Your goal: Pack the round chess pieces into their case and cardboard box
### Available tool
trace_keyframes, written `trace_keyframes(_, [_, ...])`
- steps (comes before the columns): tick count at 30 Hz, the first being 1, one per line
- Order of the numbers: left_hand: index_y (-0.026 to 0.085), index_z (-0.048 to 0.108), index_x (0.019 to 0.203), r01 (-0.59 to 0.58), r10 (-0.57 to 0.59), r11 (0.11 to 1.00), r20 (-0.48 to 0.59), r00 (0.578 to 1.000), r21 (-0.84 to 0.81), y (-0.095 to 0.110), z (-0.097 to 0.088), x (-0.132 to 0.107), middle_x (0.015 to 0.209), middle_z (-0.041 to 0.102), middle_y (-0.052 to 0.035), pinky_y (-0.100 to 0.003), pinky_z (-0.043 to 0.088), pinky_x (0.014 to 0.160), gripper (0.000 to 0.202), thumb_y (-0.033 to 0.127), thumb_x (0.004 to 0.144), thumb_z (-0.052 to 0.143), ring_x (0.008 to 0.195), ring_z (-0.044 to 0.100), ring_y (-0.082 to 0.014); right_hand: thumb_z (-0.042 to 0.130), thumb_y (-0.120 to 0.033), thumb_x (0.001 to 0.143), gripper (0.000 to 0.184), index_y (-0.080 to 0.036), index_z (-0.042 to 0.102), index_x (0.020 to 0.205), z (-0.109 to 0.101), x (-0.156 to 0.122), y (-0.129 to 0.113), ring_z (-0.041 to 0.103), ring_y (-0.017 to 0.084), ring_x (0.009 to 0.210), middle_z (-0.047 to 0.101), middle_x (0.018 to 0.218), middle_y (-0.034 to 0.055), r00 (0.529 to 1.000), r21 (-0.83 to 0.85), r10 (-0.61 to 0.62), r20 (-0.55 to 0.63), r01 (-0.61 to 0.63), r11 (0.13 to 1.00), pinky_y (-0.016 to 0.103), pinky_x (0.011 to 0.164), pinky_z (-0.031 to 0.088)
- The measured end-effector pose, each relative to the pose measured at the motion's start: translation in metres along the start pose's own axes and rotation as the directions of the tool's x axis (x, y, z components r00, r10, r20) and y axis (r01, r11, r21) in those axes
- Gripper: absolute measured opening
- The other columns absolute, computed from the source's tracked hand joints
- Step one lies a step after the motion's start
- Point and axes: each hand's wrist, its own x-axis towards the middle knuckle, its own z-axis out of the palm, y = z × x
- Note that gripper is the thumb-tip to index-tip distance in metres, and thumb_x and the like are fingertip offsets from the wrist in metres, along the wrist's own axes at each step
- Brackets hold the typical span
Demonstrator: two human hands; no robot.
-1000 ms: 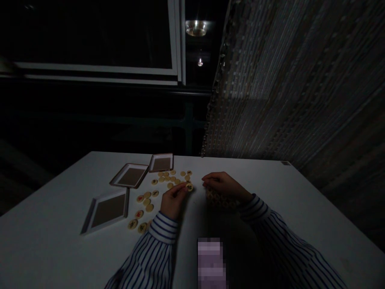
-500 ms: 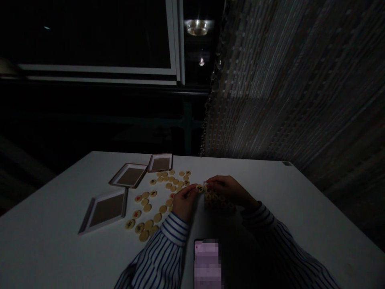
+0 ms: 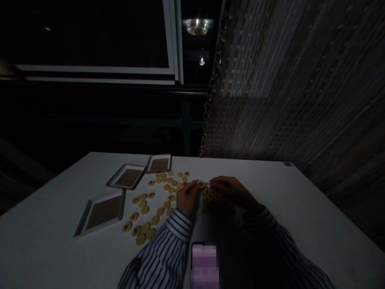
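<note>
My left hand (image 3: pixel 187 197) pinches a round wooden Chinese chess piece (image 3: pixel 201 184) with a dark character on it, at the left edge of a pack of pieces. The packed pieces (image 3: pixel 214 197) sit in rows, in what looks like a small pale-edged box; shadow hides much of it. My right hand (image 3: pixel 230 190) is over the far right side of this pack with its fingers curled; what they grip is hidden. Loose chess pieces (image 3: pixel 155 220) lie scattered left of my left hand, some blank side up, some showing red or dark characters.
Three shallow trays or lids lie at the left: a near one (image 3: pixel 120 206), a middle one (image 3: pixel 112 183) and a far one (image 3: pixel 148 168). A lit phone (image 3: pixel 205 265) lies at the front of the white table (image 3: pixel 303 224). A bead curtain (image 3: pixel 255 88) hangs behind, right of a dark window.
My left hand has shifted slightly right and up with the piece, closer to the pack. The right hand's fingertips have drawn back a little to the right. The view has shifted slightly.
</note>
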Motion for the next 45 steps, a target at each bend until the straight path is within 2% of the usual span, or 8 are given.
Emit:
trace_keyframes(8, [0.015,0.066,0.08,-0.003,0.003,0.999,0.004,1.0,-0.042,-0.014,0.009,-0.005,0.079,0.07,-0.0062,-0.027,0.051,0.069,0.018,0.022,0.065,0.059,0.075,0.064,-0.0168,0.05,-0.033,0.076,0.024,-0.017,0.063,0.09,-0.006,0.0,0.005,0.059,0.018,0.081,0.065,0.089,0.0056,0.999,-0.039,0.032,-0.007,-0.032,0.999,0.031,0.073,0.046])
trace_keyframes(18, [0.012,0.063,0.078,0.043,-0.046,0.997,-0.051,0.998,-0.06,-0.025,0.01,-0.005,0.071,0.069,-0.0063,-0.025,0.051,0.061,0.019,0.021,0.062,0.06,0.066,0.063,-0.0154,0.05,-0.033,0.077,0.023,-0.019,0.062,0.09,-0.008,0.009,0.012,0.059,0.017,0.082,0.065,0.09,0.0044,0.999,-0.113,-0.032,0.01,0.033,0.993,0.028,0.073,0.045])
trace_keyframes(24, [0.012,0.065,0.078,0.047,-0.048,0.998,-0.023,0.999,-0.032,-0.028,0.01,-0.006,0.075,0.069,-0.0079,-0.024,0.051,0.063,0.021,0.025,0.064,0.059,0.069,0.063,-0.0161,0.046,-0.031,0.08,0.022,-0.018,0.061,0.091,-0.006,0.022,0.011,0.059,0.016,0.083,0.065,0.09,0.0041,0.988,-0.188,-0.109,0.107,0.128,0.974,0.028,0.074,0.045])
trace_keyframes(28, [0.014,0.066,0.079,0.031,-0.032,0.999,-0.031,0.999,-0.037,-0.029,0.01,-0.005,0.075,0.069,-0.0064,-0.025,0.052,0.065,0.019,0.025,0.064,0.059,0.071,0.064,-0.0164,0.044,-0.03,0.081,0.023,-0.018,0.061,0.091,-0.003,0.027,0.012,0.06,0.016,0.082,0.066,0.09,0.0047,0.978,-0.208,-0.11,0.176,0.146,0.967,0.027,0.074,0.046])
trace_keyframes(32, [0.015,0.067,0.081,0.006,-0.006,1.0,-0.011,1.0,0.006,-0.033,0.008,-0.005,0.079,0.069,-0.0061,-0.025,0.052,0.068,0.02,0.025,0.066,0.059,0.075,0.064,-0.0169,0.047,-0.027,0.079,0.021,-0.017,0.061,0.091,0.001,0.027,0.015,0.06,0.017,0.083,0.066,0.091,0.006,0.967,-0.18,-0.113,0.228,0.156,0.971,0.028,0.075,0.047])
trace_keyframes(37, [0.015,0.067,0.084,0.033,-0.032,0.999,0.019,0.999,-0.008,-0.038,0.009,-0.007,0.083,0.069,-0.0065,-0.026,0.051,0.072,0.023,0.028,0.067,0.058,0.079,0.063,-0.0174,0.05,-0.024,0.077,0.022,-0.016,0.062,0.093,0.003,0.027,0.025,0.061,0.017,0.082,0.066,0.091,0.0064,0.962,-0.032,-0.126,0.241,0.137,0.99,0.029,0.074,0.048])
trace_keyframes(41, [0.015,0.067,0.085,0.054,-0.053,0.998,0.027,0.998,-0.015,-0.037,0.011,-0.007,0.082,0.069,-0.0064,-0.026,0.051,0.071,0.025,0.03,0.067,0.059,0.079,0.063,-0.0178,0.055,-0.024,0.073,0.023,-0.014,0.063,0.092,0.001,0.028,0.027,0.061,0.019,0.083,0.066,0.09,0.0075,0.952,-0.013,-0.13,0.276,0.139,0.99,0.031,0.075,0.048])
trace_keyframes(45, [0.014,0.068,0.082,0.07,-0.07,0.997,0.012,0.997,-0.034,-0.036,0.012,-0.006,0.081,0.069,-0.0064,-0.027,0.051,0.071,0.024,0.029,0.065,0.061,0.078,0.063,-0.0183,0.055,-0.024,0.073,0.02,-0.014,0.064,0.088,0.0,0.028,0.021,0.061,0.018,0.08,0.067,0.087,0.0069,0.96,-0.014,-0.13,0.248,0.138,0.99,0.031,0.074,0.048])
